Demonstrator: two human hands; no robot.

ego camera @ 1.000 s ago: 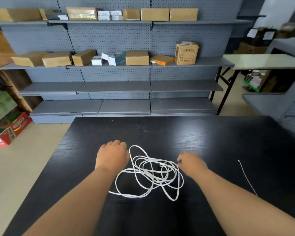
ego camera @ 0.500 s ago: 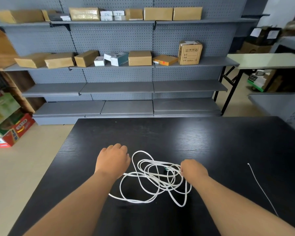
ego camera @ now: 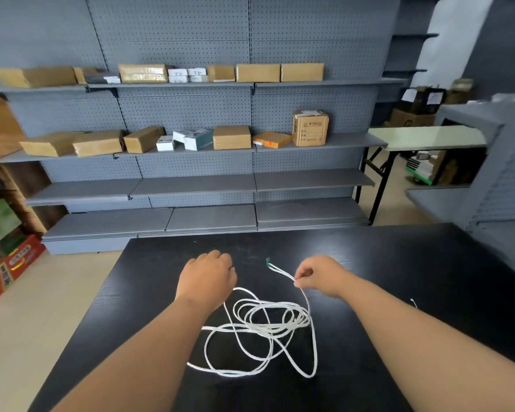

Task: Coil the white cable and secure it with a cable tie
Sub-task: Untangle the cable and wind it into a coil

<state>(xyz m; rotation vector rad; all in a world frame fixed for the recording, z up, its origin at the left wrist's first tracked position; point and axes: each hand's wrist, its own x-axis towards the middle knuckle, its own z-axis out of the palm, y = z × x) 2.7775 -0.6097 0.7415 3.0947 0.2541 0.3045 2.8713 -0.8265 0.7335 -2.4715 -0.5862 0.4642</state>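
The white cable (ego camera: 265, 322) lies in a loose tangle on the black table (ego camera: 399, 263). My right hand (ego camera: 320, 275) pinches the cable a short way from its end and holds that end lifted, its green tip (ego camera: 268, 261) pointing up and to the left. My left hand (ego camera: 205, 281) hovers palm down at the tangle's left edge, fingers loosely curled, holding nothing I can see. A thin white cable tie (ego camera: 413, 303) lies on the table to the right, mostly hidden behind my right forearm.
Grey pegboard shelving (ego camera: 190, 185) with several cardboard boxes stands beyond the table's far edge. A pale folding table (ego camera: 425, 138) is at the back right, and coloured cartons (ego camera: 9, 263) sit on the floor at the left.
My right hand has taken hold of the cable near its green-tipped end and raised it out of the tangle. The left hand has stayed beside the tangle. The camera has tilted up.
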